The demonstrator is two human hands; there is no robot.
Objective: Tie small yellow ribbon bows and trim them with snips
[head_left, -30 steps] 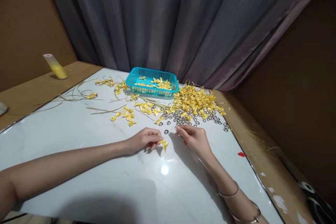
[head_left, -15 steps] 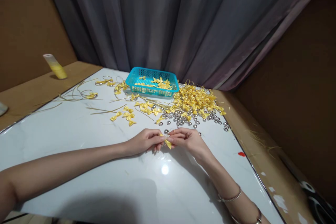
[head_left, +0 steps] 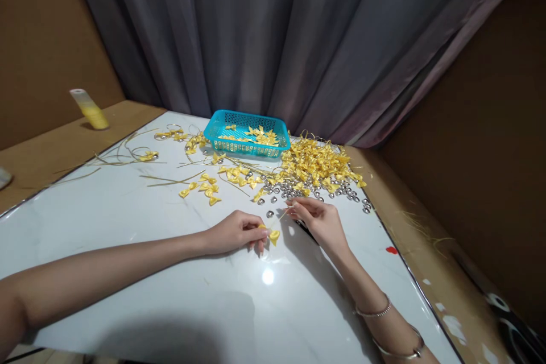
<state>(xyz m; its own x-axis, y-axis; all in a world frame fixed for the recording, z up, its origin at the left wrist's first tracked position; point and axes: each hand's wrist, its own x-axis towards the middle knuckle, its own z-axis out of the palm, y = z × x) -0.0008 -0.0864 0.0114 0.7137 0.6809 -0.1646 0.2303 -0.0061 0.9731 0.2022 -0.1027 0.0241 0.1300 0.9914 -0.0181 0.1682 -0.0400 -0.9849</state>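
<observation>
Between thumb and fingers, my left hand (head_left: 236, 232) pinches a yellow ribbon bow (head_left: 274, 236) just above the white table (head_left: 170, 290). A thin gold cord (head_left: 281, 215) runs from the bow up to my right hand (head_left: 318, 222), whose fingertips are closed on it. Right behind my hands lie small silver bells (head_left: 294, 189), scattered and loose. One silver bell (head_left: 270, 214) sits apart from the others, between my two hands. Farther left on the table rest several loose yellow bows (head_left: 209, 187).
A turquoise basket (head_left: 247, 151) holding yellow bows stands at the back. Beside it is a heap of corded bows (head_left: 318, 162). Cut gold cords (head_left: 173, 179) lie to the left. A clear tube with yellow contents (head_left: 91, 111) stands far left; a curtain (head_left: 247, 28) hangs behind.
My right hand has moved away from the bow, up and to the right, drawing the cord out. My left hand has stayed in place with the bow.
</observation>
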